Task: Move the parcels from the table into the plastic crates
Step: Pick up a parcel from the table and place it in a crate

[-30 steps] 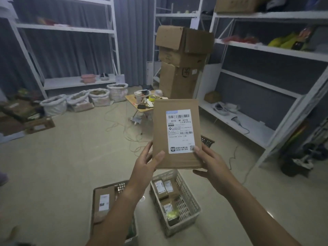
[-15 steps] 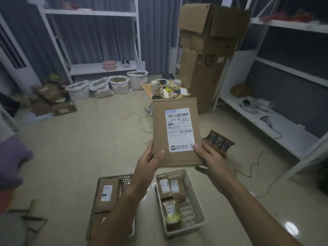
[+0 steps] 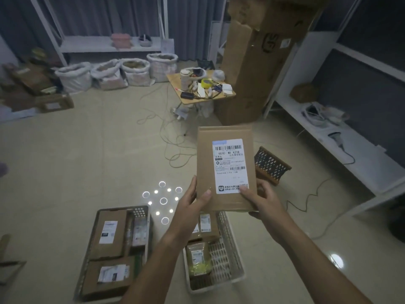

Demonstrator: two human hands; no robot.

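Both hands hold a flat cardboard parcel (image 3: 225, 167) upright above the right crate (image 3: 230, 260): left hand (image 3: 192, 202) and right hand (image 3: 260, 198) each grip its lower edge, thumbs in front

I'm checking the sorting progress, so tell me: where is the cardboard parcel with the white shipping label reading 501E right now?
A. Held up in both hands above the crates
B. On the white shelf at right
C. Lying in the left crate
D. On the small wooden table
A: the cardboard parcel is gripped at its lower edge by the left hand and right hand, above the right crate on the floor.
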